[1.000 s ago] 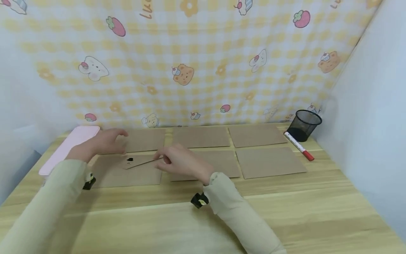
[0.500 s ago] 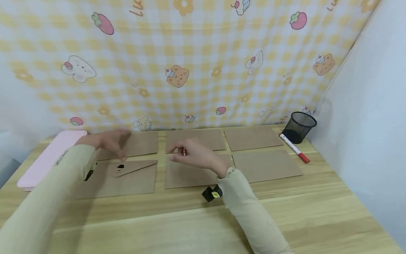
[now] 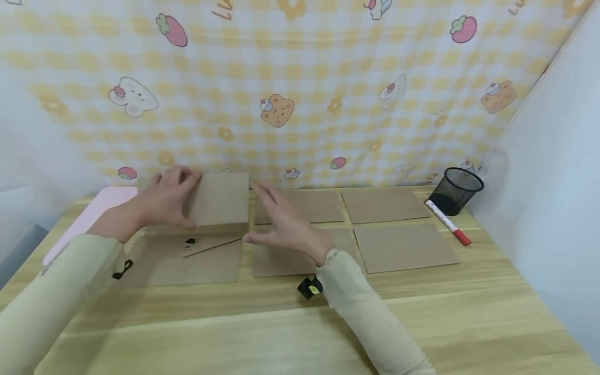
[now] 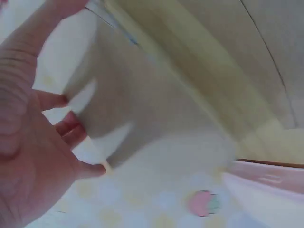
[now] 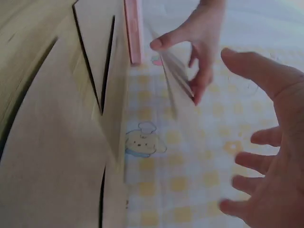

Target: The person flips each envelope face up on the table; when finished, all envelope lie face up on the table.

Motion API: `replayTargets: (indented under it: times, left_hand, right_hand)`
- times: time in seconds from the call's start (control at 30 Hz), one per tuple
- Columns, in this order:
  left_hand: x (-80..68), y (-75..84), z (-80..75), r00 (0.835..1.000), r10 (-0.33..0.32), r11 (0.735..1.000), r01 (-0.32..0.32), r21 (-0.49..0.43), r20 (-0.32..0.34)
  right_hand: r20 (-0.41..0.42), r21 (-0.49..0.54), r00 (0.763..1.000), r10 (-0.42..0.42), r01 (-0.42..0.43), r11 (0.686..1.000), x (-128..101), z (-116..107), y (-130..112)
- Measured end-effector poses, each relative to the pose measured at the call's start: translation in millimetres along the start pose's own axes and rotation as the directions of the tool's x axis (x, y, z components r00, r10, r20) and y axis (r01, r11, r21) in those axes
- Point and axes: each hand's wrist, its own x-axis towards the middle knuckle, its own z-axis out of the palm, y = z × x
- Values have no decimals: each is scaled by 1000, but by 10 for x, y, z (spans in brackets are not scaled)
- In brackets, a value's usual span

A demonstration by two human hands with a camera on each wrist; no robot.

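Held only by the left hand [image 3: 161, 205] at one edge, the raised envelope [image 3: 220, 199] may slip before the spread, empty right hand [image 3: 286, 229] beside it catches it.

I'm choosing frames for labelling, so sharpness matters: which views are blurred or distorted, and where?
Head view: evenly lit and mostly sharp, though wide-angle distortion bows the table edges. Left wrist view: strongly motion-blurred; the envelope held by the left hand is smeared. Right wrist view: soft, with the right hand close and out of focus.
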Motion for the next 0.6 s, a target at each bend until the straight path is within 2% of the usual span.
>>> replayTargets:
  times: [0.07,0.17,0.23,0.47,0.6]
  left_hand:
    - [-95,197,-64,999,33,999,-32,26,-7]
    - [-198,478,-80,996,86,996,-85,28,-23]
    - [-244,614,-57,993,112,994,-112,6,-36]
    - [-361,913,53,988,136,986,-143,-87,-78]
    - [-440,981,120,987,131,983,-142,-119,-96]
  right_hand:
    - [28,-121,1000,-3,7,993,-10,13,-89]
    - [110,-314,994,26,10,950,-73,57,-212]
    - [147,-373,988,41,17,928,-130,77,-261]
    - [107,-311,994,-32,64,948,-352,-29,-203]
    - [106,-197,993,-59,80,977,-496,-135,-123]
